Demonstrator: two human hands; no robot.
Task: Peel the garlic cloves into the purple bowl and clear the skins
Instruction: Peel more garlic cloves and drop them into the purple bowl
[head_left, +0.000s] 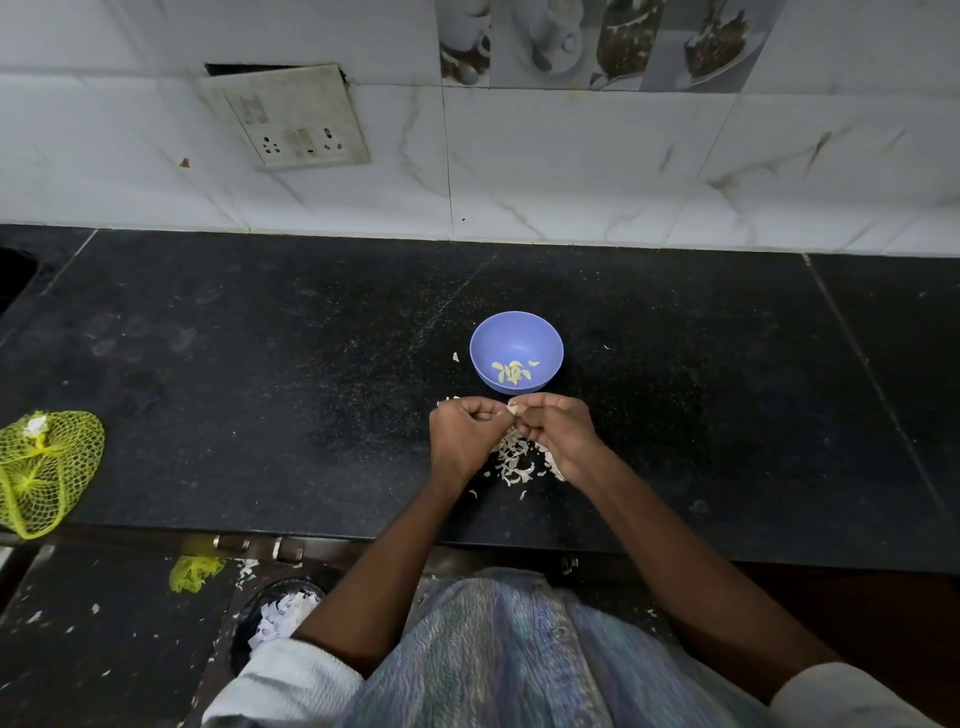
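Just in front of the purple bowl (516, 332), the left hand (464, 426) and right hand (558, 423) together pinch one garlic clove (513, 409). Peeled cloves (511, 372) lie in the bowl. Skins (514, 460) litter the black counter (260, 364) beneath the hands.

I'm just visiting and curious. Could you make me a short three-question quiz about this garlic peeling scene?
1. True or false: the purple bowl already holds peeled cloves.
2. Where does the main pile of skins lie: A, inside the bowl; B, on the counter under the hands; C, in the yellow net bag?
3. What do the left hand and right hand hold between them?

Key: 1 true. 2 B. 3 a garlic clove.
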